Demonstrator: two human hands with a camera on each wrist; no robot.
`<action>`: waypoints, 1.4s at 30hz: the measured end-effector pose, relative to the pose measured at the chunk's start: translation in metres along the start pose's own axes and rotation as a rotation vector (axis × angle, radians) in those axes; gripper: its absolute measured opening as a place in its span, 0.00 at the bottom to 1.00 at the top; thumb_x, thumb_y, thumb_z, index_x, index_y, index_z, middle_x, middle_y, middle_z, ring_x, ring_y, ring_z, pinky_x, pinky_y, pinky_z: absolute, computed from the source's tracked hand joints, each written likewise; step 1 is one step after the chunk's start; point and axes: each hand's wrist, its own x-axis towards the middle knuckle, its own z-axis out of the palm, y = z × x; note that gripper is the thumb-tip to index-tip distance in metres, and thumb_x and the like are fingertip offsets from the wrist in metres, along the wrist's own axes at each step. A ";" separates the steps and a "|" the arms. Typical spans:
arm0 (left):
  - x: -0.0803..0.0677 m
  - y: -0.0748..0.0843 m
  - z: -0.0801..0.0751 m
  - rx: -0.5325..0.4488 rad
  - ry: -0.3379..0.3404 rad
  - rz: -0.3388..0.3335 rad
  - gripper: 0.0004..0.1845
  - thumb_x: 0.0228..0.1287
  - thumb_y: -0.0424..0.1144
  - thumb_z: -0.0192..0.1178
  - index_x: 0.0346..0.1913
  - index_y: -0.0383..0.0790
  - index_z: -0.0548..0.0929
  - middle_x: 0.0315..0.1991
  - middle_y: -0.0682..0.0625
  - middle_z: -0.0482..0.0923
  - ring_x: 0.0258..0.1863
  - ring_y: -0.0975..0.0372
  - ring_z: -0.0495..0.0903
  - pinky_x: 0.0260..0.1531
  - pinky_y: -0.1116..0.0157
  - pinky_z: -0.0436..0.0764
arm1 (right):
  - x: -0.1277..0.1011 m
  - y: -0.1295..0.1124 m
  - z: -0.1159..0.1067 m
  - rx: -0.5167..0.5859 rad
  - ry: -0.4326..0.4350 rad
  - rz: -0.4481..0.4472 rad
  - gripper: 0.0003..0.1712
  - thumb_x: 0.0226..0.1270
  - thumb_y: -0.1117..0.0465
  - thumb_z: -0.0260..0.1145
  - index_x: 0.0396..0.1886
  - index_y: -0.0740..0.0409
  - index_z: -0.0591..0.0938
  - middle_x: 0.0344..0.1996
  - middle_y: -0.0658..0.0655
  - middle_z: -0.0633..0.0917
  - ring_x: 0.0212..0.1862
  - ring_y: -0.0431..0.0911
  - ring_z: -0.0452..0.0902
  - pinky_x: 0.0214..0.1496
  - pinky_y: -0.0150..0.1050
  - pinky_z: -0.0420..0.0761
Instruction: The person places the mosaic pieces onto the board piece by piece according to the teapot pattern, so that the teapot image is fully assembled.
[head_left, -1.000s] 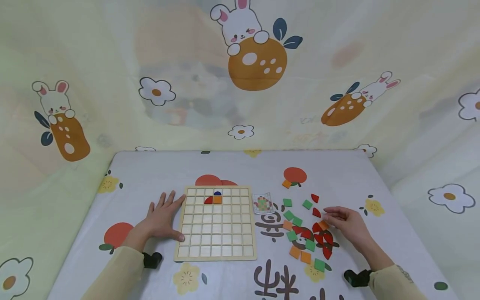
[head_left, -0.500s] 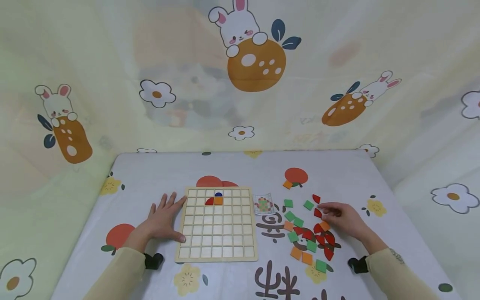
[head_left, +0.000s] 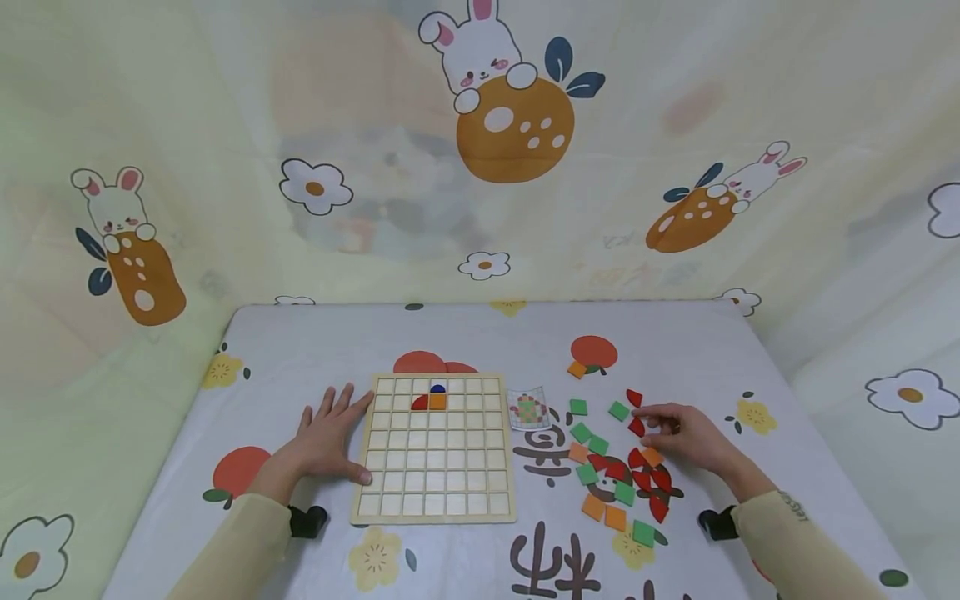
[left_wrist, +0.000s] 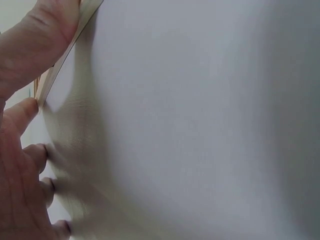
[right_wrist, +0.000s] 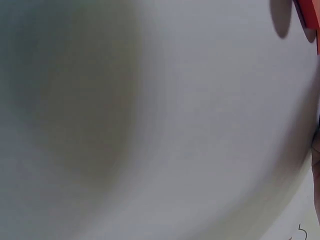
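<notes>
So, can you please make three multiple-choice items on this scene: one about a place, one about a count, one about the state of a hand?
1. Where do the loose tiles lie, relative to the wooden grid board?
A. to its right
B. to its left
C. on top of it

2. How many pieces already sit on the board?
A. none
B. three
C. seven

3. How is the left hand?
A. curled round a tile
B. flat, fingers spread, at the board's left edge
C. raised above the table

Answers:
1 A: the green, orange and red tiles lie on the cloth near the right hand.
2 B: a blue piece, an orange piece and a red piece are seen.
3 B: its fingers lie straight beside the frame.
</notes>
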 end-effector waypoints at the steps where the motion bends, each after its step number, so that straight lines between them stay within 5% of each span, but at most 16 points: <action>1: 0.000 0.000 0.000 0.000 -0.003 -0.003 0.70 0.24 0.65 0.77 0.75 0.48 0.52 0.76 0.37 0.39 0.73 0.39 0.31 0.63 0.33 0.35 | 0.000 0.000 0.001 0.005 0.007 0.004 0.25 0.59 0.60 0.71 0.57 0.57 0.80 0.33 0.55 0.75 0.34 0.47 0.68 0.30 0.32 0.70; 23: 0.001 -0.002 0.003 -0.003 0.016 0.000 0.71 0.22 0.65 0.77 0.75 0.48 0.53 0.76 0.37 0.39 0.73 0.39 0.31 0.63 0.32 0.34 | -0.005 -0.006 0.007 0.030 0.078 0.013 0.28 0.59 0.51 0.71 0.56 0.59 0.79 0.37 0.54 0.81 0.37 0.47 0.72 0.34 0.31 0.76; 32: 0.000 -0.002 0.001 0.003 0.011 0.006 0.70 0.22 0.65 0.77 0.75 0.47 0.53 0.76 0.37 0.39 0.73 0.39 0.32 0.62 0.32 0.35 | 0.002 -0.056 0.010 0.098 0.155 -0.104 0.26 0.59 0.54 0.72 0.54 0.60 0.80 0.34 0.53 0.82 0.34 0.48 0.73 0.31 0.30 0.75; 42: 0.001 -0.004 0.001 0.004 0.010 0.009 0.71 0.22 0.66 0.77 0.75 0.48 0.53 0.76 0.37 0.39 0.73 0.39 0.31 0.62 0.32 0.35 | 0.027 -0.120 0.037 0.234 0.135 -0.206 0.20 0.58 0.60 0.72 0.50 0.60 0.82 0.33 0.55 0.82 0.33 0.47 0.75 0.32 0.30 0.76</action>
